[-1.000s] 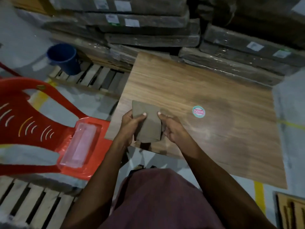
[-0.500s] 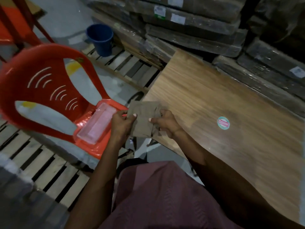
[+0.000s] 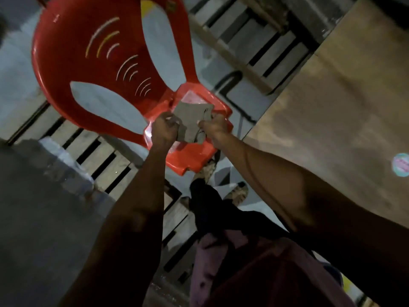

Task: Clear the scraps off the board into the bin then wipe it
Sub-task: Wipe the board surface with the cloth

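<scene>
A grey-brown cloth (image 3: 192, 120) is held between both hands above the seat of a red plastic chair (image 3: 93, 63). My left hand (image 3: 164, 129) grips its left edge and my right hand (image 3: 215, 127) grips its right edge. The wooden board (image 3: 327, 111) lies to the right, with a round pink and teal sticker (image 3: 401, 164) near the frame's right edge. A clear plastic container (image 3: 194, 99) sits on the chair seat, partly hidden by the cloth. No scraps show on the board.
Wooden pallets (image 3: 106, 156) lie on the floor under and behind the chair. My feet in sandals (image 3: 236, 191) stand between chair and board. A dark surface (image 3: 44, 218) fills the lower left.
The view has swung left and down. Both hands have carried the cloth off the board's edge to above the chair seat. The blue bucket has left the frame.
</scene>
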{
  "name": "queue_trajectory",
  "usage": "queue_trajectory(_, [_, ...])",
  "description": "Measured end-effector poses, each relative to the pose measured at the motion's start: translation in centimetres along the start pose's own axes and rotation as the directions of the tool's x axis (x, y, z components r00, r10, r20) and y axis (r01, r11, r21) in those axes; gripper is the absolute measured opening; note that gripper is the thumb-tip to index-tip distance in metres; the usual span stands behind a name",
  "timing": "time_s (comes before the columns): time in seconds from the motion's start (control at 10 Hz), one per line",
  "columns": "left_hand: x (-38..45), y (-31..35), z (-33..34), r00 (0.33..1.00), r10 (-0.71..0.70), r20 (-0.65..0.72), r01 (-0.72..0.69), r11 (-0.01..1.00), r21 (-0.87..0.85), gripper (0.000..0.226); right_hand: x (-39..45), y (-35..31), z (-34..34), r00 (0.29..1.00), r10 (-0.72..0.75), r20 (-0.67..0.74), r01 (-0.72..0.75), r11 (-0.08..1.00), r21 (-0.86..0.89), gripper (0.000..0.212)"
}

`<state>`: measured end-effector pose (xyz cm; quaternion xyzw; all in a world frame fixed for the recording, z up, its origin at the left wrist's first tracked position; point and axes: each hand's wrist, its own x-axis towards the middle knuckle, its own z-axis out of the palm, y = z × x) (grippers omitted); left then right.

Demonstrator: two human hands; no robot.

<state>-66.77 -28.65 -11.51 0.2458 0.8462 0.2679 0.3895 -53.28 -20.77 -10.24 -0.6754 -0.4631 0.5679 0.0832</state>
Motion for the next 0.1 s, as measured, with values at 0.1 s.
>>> queue_trajectory(0.1, [4.00,-2.21,0.39,1.000,-0.008,0.015,0.007,0.998,0.058,0.037,2.57,0.42,3.32,0.994,0.097,0.053,-0.097,0.995,-0.014,0.037])
